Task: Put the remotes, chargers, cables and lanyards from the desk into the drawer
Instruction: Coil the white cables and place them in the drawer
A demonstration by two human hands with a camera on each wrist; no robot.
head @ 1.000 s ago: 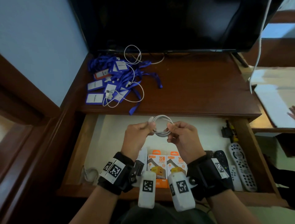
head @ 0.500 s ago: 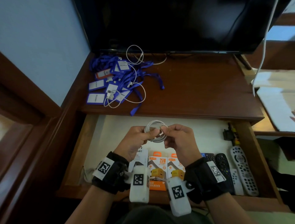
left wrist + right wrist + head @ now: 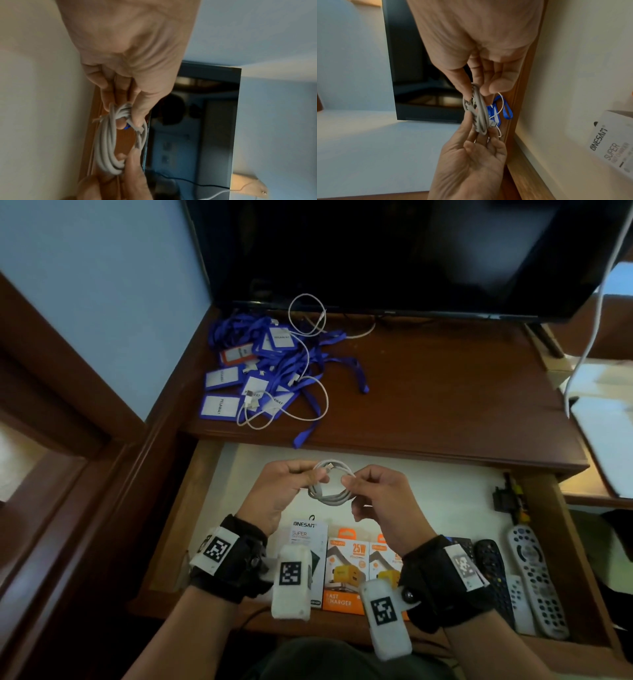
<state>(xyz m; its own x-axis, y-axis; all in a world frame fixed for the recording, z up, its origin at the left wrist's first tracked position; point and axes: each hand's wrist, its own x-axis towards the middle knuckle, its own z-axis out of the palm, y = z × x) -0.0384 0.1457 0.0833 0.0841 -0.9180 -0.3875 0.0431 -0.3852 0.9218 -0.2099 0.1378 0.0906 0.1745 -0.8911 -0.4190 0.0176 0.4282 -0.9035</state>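
The open drawer (image 3: pixel 178 529) juts out below the front edge of the surface (image 3: pixel 445 405), and a television (image 3: pixel 376 251) stands at the back of that surface. On its left part lies a heap of lanyards (image 3: pixel 260 364) with a loose cable (image 3: pixel 308 378) looped over them. Inside the drawer, charger boxes (image 3: pixel 346 573) sit along the front, remotes (image 3: pixel 534 573) to their right, and both hands hold a coiled cable (image 3: pixel 329 484) above its middle.

I faced a pale blue wall (image 3: pixel 102 285), dark wood trim (image 3: pixel 68 364) at my left, and a black screen (image 3: pixel 394 251) standing on the brown desk (image 3: pixel 445 392).
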